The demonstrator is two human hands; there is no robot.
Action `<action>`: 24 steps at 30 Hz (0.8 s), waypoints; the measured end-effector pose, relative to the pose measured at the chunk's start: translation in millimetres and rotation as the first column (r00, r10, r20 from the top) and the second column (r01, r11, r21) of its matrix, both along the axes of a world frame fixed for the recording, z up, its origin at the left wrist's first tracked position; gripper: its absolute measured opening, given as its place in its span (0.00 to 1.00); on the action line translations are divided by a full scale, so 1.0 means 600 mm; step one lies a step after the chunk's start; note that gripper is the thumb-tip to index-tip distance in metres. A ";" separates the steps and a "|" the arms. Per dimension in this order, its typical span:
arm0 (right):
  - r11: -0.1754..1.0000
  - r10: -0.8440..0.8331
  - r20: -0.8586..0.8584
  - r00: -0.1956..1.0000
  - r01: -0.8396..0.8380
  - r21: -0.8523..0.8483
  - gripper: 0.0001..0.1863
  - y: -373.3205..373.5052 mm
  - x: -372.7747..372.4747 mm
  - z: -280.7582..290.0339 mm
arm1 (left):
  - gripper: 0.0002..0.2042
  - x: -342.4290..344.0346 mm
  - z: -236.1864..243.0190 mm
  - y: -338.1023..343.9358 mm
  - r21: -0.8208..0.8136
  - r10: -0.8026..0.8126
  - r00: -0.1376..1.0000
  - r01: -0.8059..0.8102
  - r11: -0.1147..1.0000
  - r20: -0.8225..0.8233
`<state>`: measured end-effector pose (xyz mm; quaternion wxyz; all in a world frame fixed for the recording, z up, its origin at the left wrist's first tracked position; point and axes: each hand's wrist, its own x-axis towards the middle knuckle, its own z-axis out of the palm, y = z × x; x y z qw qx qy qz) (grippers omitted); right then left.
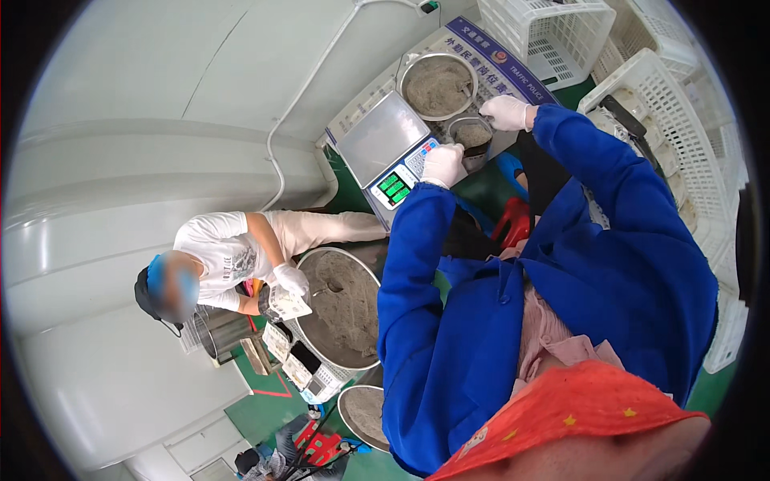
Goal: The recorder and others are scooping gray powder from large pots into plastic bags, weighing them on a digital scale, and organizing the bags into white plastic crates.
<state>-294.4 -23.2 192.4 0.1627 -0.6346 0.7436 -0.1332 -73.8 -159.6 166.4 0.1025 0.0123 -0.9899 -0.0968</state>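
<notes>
The tub [479,151] is being flanked by the left hand [443,165] and right hand [505,112], just beside the bowl [438,118]; whether it's actually being gripped can't be told. Probably heavyish with loose powder [472,133], so opposite sides are being recommended, tbh.

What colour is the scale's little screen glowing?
The screen glows green, and the head view shows it best.

I count two gloved hands [443,165] [507,113] of my own, one small cup [475,149], one scale [387,138] before me, three bigger bowls [434,118] [318,335] [342,415] of grey powder, and two other people [218,243] [281,462].
</notes>
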 end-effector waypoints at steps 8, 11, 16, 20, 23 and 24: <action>0.954 0.000 -0.042 0.999 -0.013 -0.301 0.08 0.000 0.029 0.009 | 0.02 0.008 0.025 -0.017 -0.064 0.077 0.995 -0.081 0.995 -0.062; 0.991 -0.087 -0.028 0.996 0.084 -0.105 0.09 0.003 -0.002 -0.021 | 0.08 0.000 0.024 0.008 0.042 0.131 0.989 -0.129 0.991 -0.063; 0.998 -0.025 -0.028 0.999 0.024 -0.051 0.12 -0.019 0.005 -0.021 | 0.42 -0.004 0.020 0.012 0.470 0.418 0.901 -0.422 0.775 0.119; 0.997 0.054 -0.118 0.992 -0.046 0.069 0.15 -0.027 0.008 -0.030 | 0.34 -0.012 -0.004 0.005 0.299 0.335 0.926 -0.374 0.878 0.173; 0.997 0.055 -0.116 0.992 -0.061 -0.050 0.15 -0.020 0.018 -0.047 | 0.18 -0.009 -0.021 0.004 0.192 0.357 0.921 -0.382 0.904 0.155; 0.984 0.043 -0.089 0.995 -0.058 -0.170 0.16 -0.016 0.019 -0.054 | 0.13 -0.005 -0.028 -0.002 0.077 0.348 0.915 -0.369 0.926 0.203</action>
